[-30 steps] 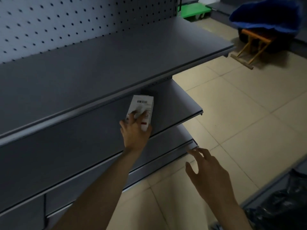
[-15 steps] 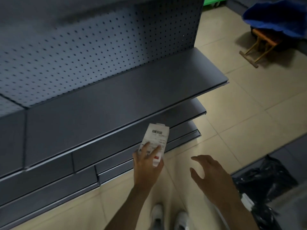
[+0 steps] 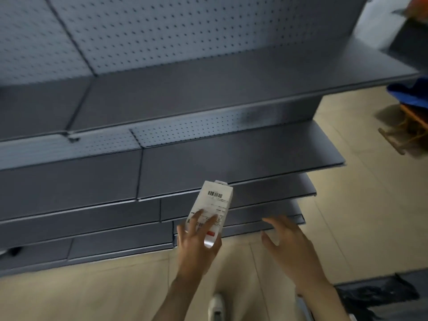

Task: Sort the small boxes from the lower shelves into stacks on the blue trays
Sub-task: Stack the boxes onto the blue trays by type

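Observation:
My left hand (image 3: 196,246) grips a small white box (image 3: 214,206) with a barcode and a red mark, held upright in front of the lower grey shelves (image 3: 231,163). The fingers lie across the box's printed face and the thumb wraps its right edge. My right hand (image 3: 289,246) hovers to the right of the box with fingers spread and relaxed, holding nothing. No other small boxes show on the shelves, and no blue tray is in view.
A grey pegboard back panel (image 3: 162,31) rises behind the stepped shelves. Beige floor tiles (image 3: 361,216) spread to the right. A blue heap on a wooden stand (image 3: 407,126) sits at far right. A black bag (image 3: 375,295) lies at bottom right. My shoe (image 3: 216,306) shows below.
The box has come away from under the shelf and back toward me in my left hand. The view has pulled back and swung left, showing more shelves. My right hand stays beside the box.

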